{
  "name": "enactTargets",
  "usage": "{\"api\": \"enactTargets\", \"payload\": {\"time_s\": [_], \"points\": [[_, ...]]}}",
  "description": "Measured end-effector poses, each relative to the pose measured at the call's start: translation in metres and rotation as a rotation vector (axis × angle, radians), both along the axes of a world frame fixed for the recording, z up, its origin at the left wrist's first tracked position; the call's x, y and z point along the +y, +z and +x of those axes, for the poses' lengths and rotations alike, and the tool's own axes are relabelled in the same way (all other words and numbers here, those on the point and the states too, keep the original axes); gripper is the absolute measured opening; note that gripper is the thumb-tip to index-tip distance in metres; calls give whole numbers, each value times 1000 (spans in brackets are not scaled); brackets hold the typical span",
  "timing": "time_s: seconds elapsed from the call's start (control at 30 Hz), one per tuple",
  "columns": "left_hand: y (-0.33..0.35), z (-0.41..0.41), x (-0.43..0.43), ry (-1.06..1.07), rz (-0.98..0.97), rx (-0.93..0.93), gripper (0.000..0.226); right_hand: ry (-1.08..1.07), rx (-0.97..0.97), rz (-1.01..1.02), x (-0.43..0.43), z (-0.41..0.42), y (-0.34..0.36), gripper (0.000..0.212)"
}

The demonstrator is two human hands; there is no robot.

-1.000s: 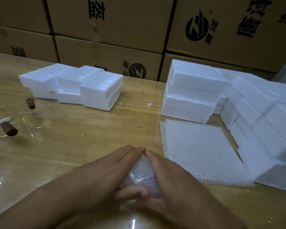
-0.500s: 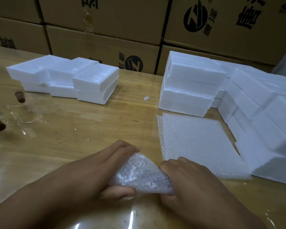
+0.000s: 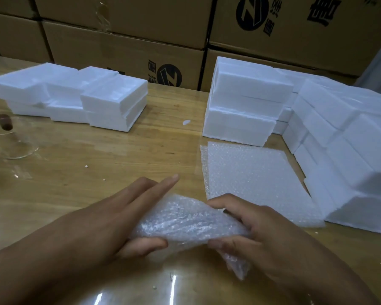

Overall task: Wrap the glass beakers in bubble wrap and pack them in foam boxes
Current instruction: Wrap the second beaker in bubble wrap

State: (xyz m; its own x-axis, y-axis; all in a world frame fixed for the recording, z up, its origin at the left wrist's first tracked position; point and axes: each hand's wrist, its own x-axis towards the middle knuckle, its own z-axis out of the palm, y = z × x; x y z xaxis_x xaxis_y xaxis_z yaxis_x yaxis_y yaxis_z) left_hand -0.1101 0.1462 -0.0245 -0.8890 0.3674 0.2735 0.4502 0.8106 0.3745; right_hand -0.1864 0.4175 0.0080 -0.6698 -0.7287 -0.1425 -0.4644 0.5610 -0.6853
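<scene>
A bubble-wrapped bundle (image 3: 185, 221) lies low over the near table between both hands; the beaker inside is hidden by the wrap. My left hand (image 3: 119, 216) holds its left end, thumb underneath and fingers stretched flat along the top. My right hand (image 3: 251, 230) grips the right end, with a loose tail of wrap hanging below it. A bare glass beaker (image 3: 15, 142) with a brown stopper stands at the far left. A flat stack of bubble wrap sheets (image 3: 253, 179) lies to the right of my hands.
Open foam boxes (image 3: 110, 102) sit in a low stack at the back left. Closed foam boxes (image 3: 242, 102) are piled at the back centre and along the right edge (image 3: 343, 146). Cardboard cartons (image 3: 123, 47) wall off the back of the wooden table (image 3: 123, 150).
The hands have drawn apart along the bundle, which now lies longer and flatter. My left fingers have straightened over the top. The view has shifted so the beakers slid further left.
</scene>
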Motion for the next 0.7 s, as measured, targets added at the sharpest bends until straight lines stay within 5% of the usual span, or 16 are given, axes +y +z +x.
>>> {"api": "enactTargets", "payload": {"time_s": [0.23, 0.43, 0.7], "points": [[-1, 0, 0, -29, -164, 89, 51, -1, -440, -288, 0, -9, -8, 17], [-6, 2, 0, 4, -193, 72, 50, -136, -842, -467, -8, -7, -16, 35], [-5, 5, 3, 32, -182, 36, 57, -149, -1009, -448, -6, -5, -6, 24]]}}
